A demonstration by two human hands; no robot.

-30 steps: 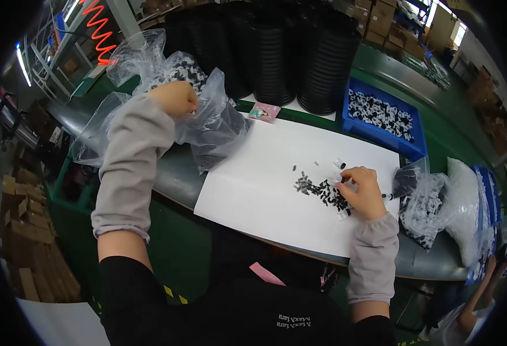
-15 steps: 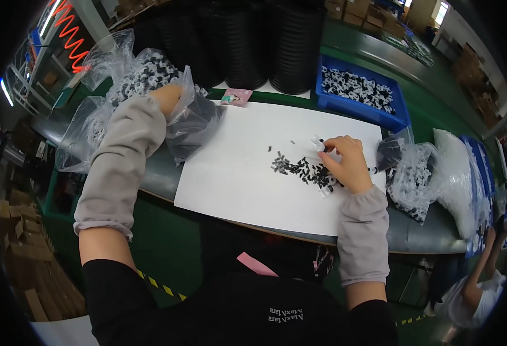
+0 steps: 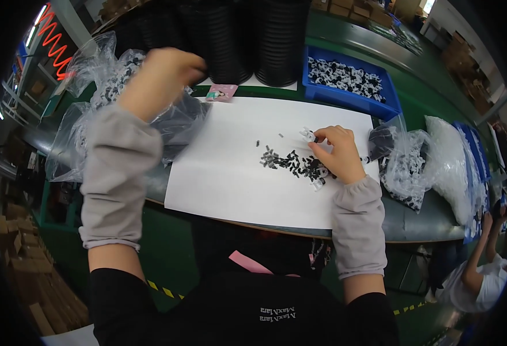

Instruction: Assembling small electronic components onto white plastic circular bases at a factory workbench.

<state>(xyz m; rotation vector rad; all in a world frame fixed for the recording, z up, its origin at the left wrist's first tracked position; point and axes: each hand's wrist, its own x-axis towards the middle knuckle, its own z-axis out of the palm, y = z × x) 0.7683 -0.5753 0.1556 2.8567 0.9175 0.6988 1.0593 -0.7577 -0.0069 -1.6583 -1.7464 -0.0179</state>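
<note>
A small white part (image 3: 307, 135) is pinched in the right hand (image 3: 335, 154), beside the pile of small black pieces (image 3: 291, 164) on the white sheet (image 3: 230, 179). The left hand (image 3: 160, 75) is raised, curled above the clear bag (image 3: 175, 124); whether anything is held cannot be told. Pieces are best drawn singly from the pile's edge.

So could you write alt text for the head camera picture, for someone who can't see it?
A person's right hand rests on a heap of small black parts on a white sheet, fingertips at a small white piece, while the left hand is raised over clear plastic bags. Behind stand a blue bin of parts and black stacks.
</note>
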